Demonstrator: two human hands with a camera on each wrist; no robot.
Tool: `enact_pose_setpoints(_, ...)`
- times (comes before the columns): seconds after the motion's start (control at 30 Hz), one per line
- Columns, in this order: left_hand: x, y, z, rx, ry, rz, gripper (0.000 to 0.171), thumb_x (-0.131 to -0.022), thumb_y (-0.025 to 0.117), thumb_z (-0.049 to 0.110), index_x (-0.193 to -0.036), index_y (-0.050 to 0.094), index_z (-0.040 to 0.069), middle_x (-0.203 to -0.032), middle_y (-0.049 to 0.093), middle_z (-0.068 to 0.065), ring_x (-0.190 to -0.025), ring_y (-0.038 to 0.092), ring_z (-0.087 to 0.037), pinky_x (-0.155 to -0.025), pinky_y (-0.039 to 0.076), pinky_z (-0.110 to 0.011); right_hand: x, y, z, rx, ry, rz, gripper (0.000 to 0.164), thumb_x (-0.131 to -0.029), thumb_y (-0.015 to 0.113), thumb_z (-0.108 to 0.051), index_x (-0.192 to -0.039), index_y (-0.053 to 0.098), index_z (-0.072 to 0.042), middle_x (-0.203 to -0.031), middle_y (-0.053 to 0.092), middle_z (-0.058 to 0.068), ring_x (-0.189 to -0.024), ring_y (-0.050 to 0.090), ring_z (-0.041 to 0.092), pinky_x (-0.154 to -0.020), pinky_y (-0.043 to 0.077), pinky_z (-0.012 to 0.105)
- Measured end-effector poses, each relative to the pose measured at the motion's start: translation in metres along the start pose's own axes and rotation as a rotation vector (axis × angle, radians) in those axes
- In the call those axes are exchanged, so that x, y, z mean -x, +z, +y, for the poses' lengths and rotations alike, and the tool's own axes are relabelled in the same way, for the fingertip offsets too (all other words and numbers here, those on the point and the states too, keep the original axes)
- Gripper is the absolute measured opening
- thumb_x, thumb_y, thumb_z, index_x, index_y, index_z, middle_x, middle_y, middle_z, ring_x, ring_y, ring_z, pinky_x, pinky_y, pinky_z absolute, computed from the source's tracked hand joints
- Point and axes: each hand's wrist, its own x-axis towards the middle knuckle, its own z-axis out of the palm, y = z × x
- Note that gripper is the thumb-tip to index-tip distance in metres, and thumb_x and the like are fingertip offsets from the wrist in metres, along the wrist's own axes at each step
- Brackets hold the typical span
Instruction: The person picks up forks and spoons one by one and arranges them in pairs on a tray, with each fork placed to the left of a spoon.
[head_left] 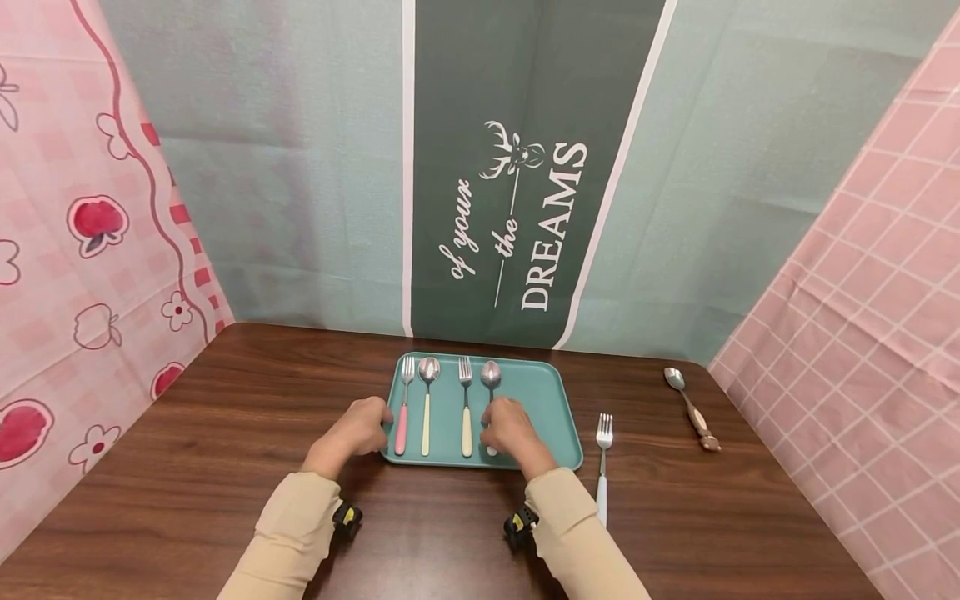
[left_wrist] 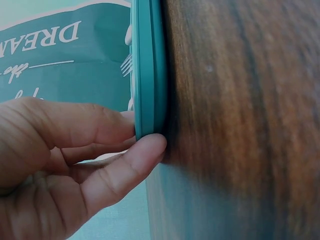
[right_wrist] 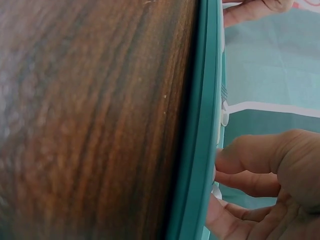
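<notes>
Teal tray [head_left: 534,410] on the wooden table [head_left: 423,542], head view: left hand [head_left: 362,426] at its nine o'clock rim, right hand [head_left: 512,427] over a white-handled spoon [head_left: 491,372], bowl towards twelve; fork [head_left: 603,467] off at four. Left wrist: thumb and fingers pinching the rim! Right wrist: fingertips clamped on the spoon's half-hidden handle.

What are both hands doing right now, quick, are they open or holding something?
Left hand: closed, pinching the tray at its left edge.
Right hand: closed, holding a spoon by its handle.
</notes>
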Motion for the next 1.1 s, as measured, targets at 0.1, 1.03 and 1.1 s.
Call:
enact_pose_setpoints(0.1, 0.0, 0.0, 0.0, 0.0, 0.0, -0.003, 0.026, -0.055, 0.05, -0.012, -0.052, 0.034, 0.009, -0.049, 0.027, 0.001, -0.048, 0.03, -0.012, -0.042, 0.024, -0.023, -0.001, 0.0, 0.001, -0.003, -0.005, 0.001, 0.021, -0.061, 0.064, -0.003, -0.081, 0.065, -0.002, -0.079, 0.053, 0.007, -0.07, 0.044, 0.018, -0.055, 0.04, 0.026)
enact_pose_setpoints(1.03, 0.0, 0.001, -0.001, 0.01, -0.007, -0.016, 0.02, -0.055, 0.05, -0.011, -0.054, 0.044, 0.008, -0.051, 0.033, 0.0, -0.048, 0.033, -0.013, -0.042, 0.027, -0.023, 0.011, -0.014, 0.001, 0.371, -0.233, 0.042, 0.01, -0.072, 0.059, -0.013, -0.081, 0.061, -0.007, -0.069, 0.041, 0.006, -0.06, 0.04, 0.016, -0.049, 0.036, 0.029)
enact_pose_setpoints(1.1, 0.0, 0.001, -0.001, 0.009, -0.007, -0.016, 0.021, -0.055, 0.05, -0.011, -0.053, 0.042, 0.009, -0.051, 0.032, 0.0, -0.048, 0.032, -0.013, -0.042, 0.027, -0.023, 0.01, -0.014, 0.002, 0.369, -0.229, 0.042, 0.01, -0.072, 0.059, -0.013, -0.081, 0.061, -0.008, -0.069, 0.042, 0.006, -0.06, 0.04, 0.016, -0.049, 0.036, 0.029)
